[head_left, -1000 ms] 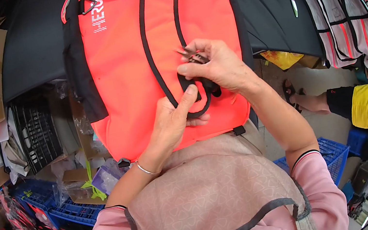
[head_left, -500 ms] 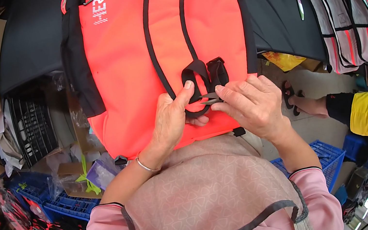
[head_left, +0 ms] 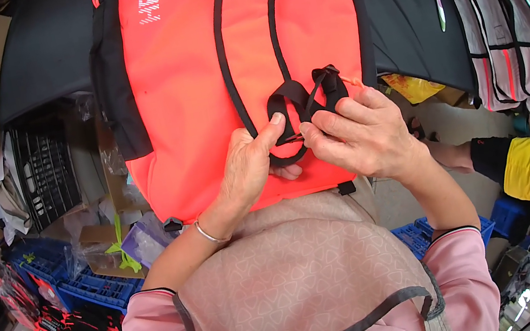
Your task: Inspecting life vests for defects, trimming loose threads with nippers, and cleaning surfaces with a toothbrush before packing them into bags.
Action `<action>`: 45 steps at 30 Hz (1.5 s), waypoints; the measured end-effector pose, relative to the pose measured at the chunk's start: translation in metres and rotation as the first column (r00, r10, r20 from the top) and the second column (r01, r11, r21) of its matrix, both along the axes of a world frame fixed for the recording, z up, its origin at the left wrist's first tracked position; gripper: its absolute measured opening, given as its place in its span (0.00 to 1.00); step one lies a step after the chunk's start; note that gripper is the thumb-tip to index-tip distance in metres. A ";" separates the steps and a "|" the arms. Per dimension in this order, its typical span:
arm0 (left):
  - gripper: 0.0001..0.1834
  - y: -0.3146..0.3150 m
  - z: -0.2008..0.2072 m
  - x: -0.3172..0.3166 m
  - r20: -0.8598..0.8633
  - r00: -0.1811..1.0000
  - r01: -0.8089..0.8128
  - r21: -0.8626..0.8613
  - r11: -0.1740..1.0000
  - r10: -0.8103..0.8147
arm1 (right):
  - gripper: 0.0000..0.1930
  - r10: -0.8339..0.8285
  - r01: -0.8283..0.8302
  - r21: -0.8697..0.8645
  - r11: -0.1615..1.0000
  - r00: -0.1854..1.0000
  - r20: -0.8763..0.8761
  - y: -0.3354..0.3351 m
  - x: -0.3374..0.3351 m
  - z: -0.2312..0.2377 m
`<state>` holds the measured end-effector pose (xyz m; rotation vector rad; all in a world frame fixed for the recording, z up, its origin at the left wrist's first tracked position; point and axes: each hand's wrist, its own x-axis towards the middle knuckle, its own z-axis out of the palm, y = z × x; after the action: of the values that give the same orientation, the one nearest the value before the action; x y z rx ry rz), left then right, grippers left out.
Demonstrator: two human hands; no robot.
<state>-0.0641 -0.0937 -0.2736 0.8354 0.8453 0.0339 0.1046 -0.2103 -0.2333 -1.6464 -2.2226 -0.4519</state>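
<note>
1. The coral-orange fabric bag with black side panels (head_left: 184,109) lies beneath the 2 hands, its padded, black-edged strap (head_left: 249,33) running toward the wearer.
2. The left hand (head_left: 244,169) clamps the strap's lower end, thumb above, fingers below, beside a black webbing loop (head_left: 290,88).
3. The right hand (head_left: 360,134) curls its fingers nearby; whether they grip anything, I cannot tell.
4. Slender blades visible 0.5 s ago no longer show clearly, suggesting finger work at the webbing.

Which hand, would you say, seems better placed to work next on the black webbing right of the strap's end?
Probably the right hand: its fingers are close beside that black webbing, while the left hand holds the end of the padded strap between thumb and fingers.
</note>
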 end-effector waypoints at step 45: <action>0.08 -0.018 -0.020 -0.019 0.333 0.934 0.003 0.356 0.934 -0.130 | 0.15 -0.502 -0.111 -0.570 0.814 0.356 -0.788 -0.059 0.002 0.029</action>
<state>-0.0827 -0.1121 -0.2937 1.1545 0.4733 0.2744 0.1063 -0.2694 -0.2041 -1.7400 -1.2342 1.0014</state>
